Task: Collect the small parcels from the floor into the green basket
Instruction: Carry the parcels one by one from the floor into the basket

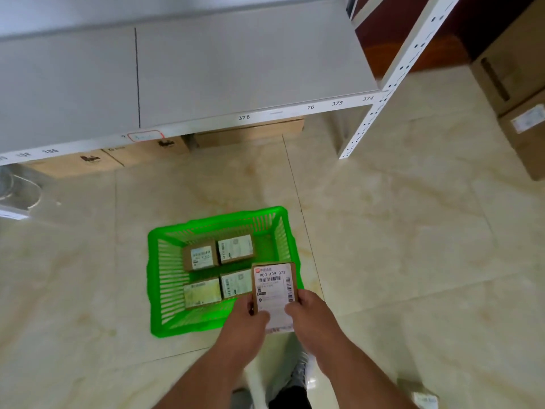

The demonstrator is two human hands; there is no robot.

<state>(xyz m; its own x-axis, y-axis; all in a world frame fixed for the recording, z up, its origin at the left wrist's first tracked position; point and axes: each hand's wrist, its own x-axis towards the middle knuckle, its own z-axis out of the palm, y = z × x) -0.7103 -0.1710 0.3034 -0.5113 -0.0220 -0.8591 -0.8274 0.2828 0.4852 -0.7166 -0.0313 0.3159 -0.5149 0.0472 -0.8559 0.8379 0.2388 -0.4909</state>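
A green plastic basket (165, 276) stands on the tiled floor below me. Several small brown parcels with white labels lie flat inside it, such as one (201, 256) at the back left and one (202, 293) at the front left. Both hands hold another small parcel (274, 286) with a white label reading 900 A09 072, above the basket's right front corner. My left hand (246, 323) grips its lower left edge. My right hand (309, 314) grips its lower right edge. One more small parcel (423, 395) lies on the floor at the bottom right, partly cut off.
A white metal shelf (206, 72) with numbered tags spans the top, its upright post (365, 125) to the right. Cardboard boxes (147, 152) sit under it, and larger boxes (519, 113) stand at the far right. My legs show at the bottom.
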